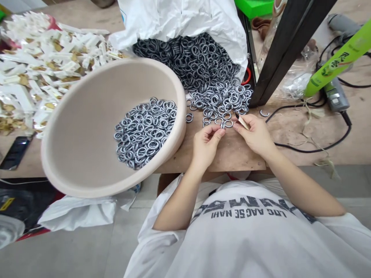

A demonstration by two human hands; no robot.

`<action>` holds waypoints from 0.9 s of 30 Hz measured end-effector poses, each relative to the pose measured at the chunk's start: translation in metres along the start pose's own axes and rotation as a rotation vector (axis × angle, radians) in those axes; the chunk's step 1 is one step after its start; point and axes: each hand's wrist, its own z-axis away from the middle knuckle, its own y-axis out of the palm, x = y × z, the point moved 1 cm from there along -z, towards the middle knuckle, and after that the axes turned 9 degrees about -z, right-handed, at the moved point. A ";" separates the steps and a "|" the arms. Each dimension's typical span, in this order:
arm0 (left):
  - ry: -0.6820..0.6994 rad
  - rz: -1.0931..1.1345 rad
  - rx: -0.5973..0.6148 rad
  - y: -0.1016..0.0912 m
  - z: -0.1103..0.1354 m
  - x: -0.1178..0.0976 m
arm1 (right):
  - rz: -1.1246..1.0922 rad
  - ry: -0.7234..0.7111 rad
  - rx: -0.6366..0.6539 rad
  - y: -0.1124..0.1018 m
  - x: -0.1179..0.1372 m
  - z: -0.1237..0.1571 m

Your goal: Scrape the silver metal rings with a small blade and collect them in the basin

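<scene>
Between the thumb and fingers of my left hand (205, 144) is a small grey metal ring (222, 125), held near the table's front edge. My right hand (256, 135) is closed around a short, pale-handled tool (242, 122) with a dark pointed tip; its exact kind is unclear. The tip lies close to the loose metal rings (220, 98) spread just beyond both hands. Behind them, a darker heap of rings (199, 58) spills from a white sack (185, 19). More rings (145, 133) are gathered on one side of a large beige basin (78, 127) to the left.
A dark metal post (285, 50) rises right of the ring pile. Farther right are a green tube (339, 58), a grey corded tool (336, 94) and its black cable (313, 150). White and brown pieces (58, 65) cover the left, near a phone (16, 152).
</scene>
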 end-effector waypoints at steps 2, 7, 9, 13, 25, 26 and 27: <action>-0.057 0.111 0.060 0.000 0.002 -0.002 | 0.021 -0.071 -0.024 -0.002 0.008 0.004; -0.129 0.280 0.150 0.004 0.012 -0.011 | -0.235 0.032 0.083 0.003 0.028 0.017; -0.126 0.291 0.150 0.007 0.015 -0.014 | -0.240 0.050 0.042 0.005 0.031 0.021; -0.106 0.326 0.106 0.010 0.018 -0.018 | -0.169 -0.002 -0.049 0.007 0.035 0.024; -0.113 0.316 0.075 0.015 0.018 -0.012 | -0.421 0.078 -0.107 0.009 0.030 0.023; -0.118 0.320 0.102 0.017 0.018 -0.012 | -0.443 0.092 -0.104 0.011 0.031 0.024; -0.127 0.324 0.123 0.020 0.019 -0.011 | -0.465 0.106 -0.102 0.013 0.032 0.026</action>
